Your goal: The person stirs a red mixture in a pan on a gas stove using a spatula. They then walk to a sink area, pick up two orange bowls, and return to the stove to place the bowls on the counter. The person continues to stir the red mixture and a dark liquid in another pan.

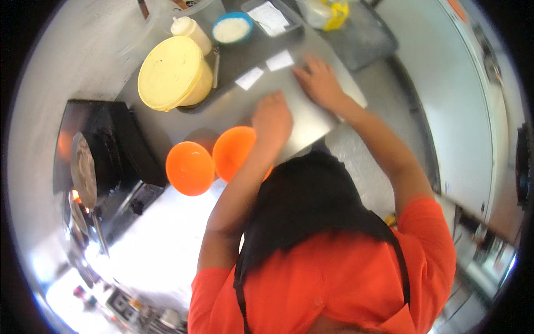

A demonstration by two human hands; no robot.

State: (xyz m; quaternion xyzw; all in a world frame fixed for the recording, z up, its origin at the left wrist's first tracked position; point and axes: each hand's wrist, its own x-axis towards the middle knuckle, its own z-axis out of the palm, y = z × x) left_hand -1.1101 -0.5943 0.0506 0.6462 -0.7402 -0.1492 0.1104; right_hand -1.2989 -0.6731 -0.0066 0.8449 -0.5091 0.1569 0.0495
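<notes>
My left hand (272, 117) is on the steel counter (303, 125), fingers curled; whether anything is under them I cannot make out. Just below it, partly behind my forearm, sits an orange bowl (231, 153), with a second orange bowl (189, 170) to its left. My right hand (318, 80) rests farther right near the counter's edge, fingers apart with nothing visible in them. Beside its fingertips lie two small white paper slips (279, 60), one left of the other. A lidded pale yellow tub (169, 75) stands to the upper left of my hands.
A squeeze bottle (189, 30), blue bowl of white contents (232, 29), paper-topped container (267, 18) and yellow-marked bag (320, 12) line the back. At left, a pan (83, 167) sits on a black stove (125, 145) with flame visible. A white appliance (445, 100) stands at right.
</notes>
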